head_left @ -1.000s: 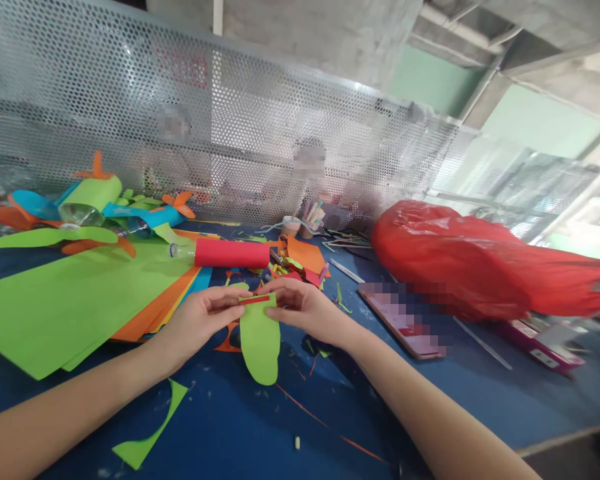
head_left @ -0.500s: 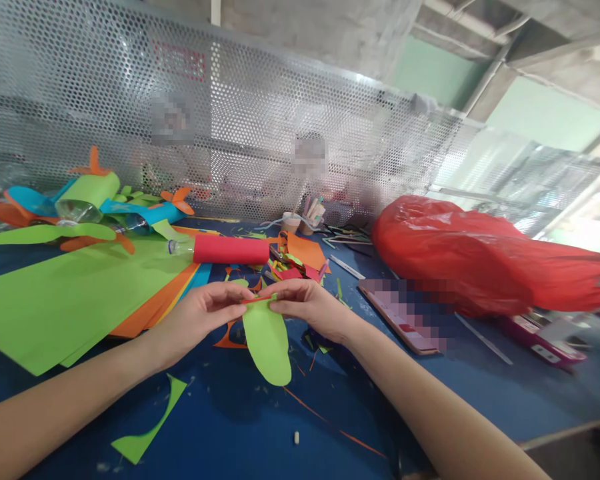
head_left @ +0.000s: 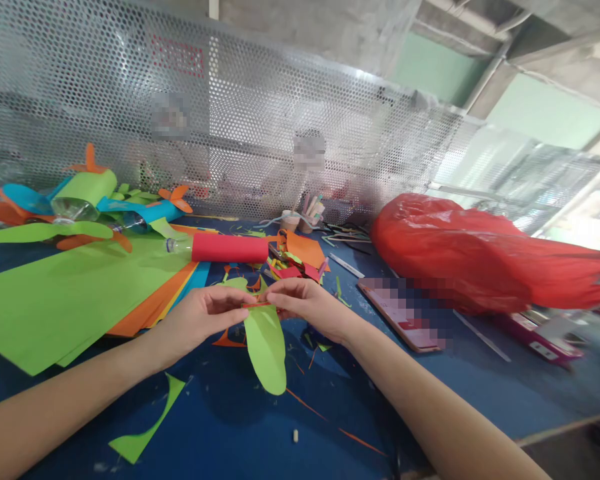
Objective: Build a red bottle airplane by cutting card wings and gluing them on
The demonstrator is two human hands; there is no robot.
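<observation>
Between my two hands is a rounded green paper cutout [head_left: 267,350], its long lobe pointing down toward me and another green lobe showing behind my fingers. A narrow red-orange strip [head_left: 257,305] lies across its middle. My left hand [head_left: 195,323] pinches the strip's left end with thumb and fingertips. On the other side, my right hand [head_left: 310,308] is closed on the cutout at the strip's right end; its fingertips partly hide the contact. Just beyond lies a clear bottle wrapped in red paper [head_left: 230,248].
Green paper sheets [head_left: 80,287] lie left, with orange and blue ones beneath. Behind them are paper-covered bottles with propellers [head_left: 85,193]. Scraps and pencils [head_left: 290,263] sit ahead. A phone [head_left: 400,317], a red plastic bag [head_left: 455,253] and a purple box [head_left: 545,343] are right. A perforated metal screen [head_left: 260,120] stands behind.
The green cutout has tilted, so its far lobe shows more behind my hands and its near lobe hangs slightly lower. My right fingers have shifted slightly along the strip.
</observation>
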